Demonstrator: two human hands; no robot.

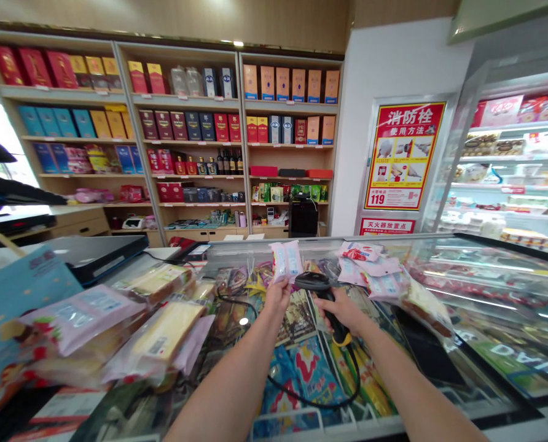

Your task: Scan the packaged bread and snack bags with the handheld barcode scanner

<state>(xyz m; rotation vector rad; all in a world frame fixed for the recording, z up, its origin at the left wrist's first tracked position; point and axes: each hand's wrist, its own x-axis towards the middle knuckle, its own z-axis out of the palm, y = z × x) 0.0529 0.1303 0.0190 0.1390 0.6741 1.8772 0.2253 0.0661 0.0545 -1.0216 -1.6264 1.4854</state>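
Note:
My left hand (277,296) is raised and pinches a pink-and-white plastic snack packet (285,261) by its lower edge. My right hand (343,310) grips a black corded handheld barcode scanner (322,293) with a yellow base, its head close to the packet. The scanner's black cable (311,402) loops down across the glass freezer lid (499,288). To the right of the hands lies a heap of similar pink packets (370,264). Wrapped slabs of bread or cake (166,331) are piled at the left.
A dark laptop or till (101,255) stands at the left behind a blue bag (23,301). Wooden shelves of boxed goods and bottles (182,123) fill the back wall. A lit chilled display case (508,166) stands at the right beside a red fire-hydrant notice (405,156).

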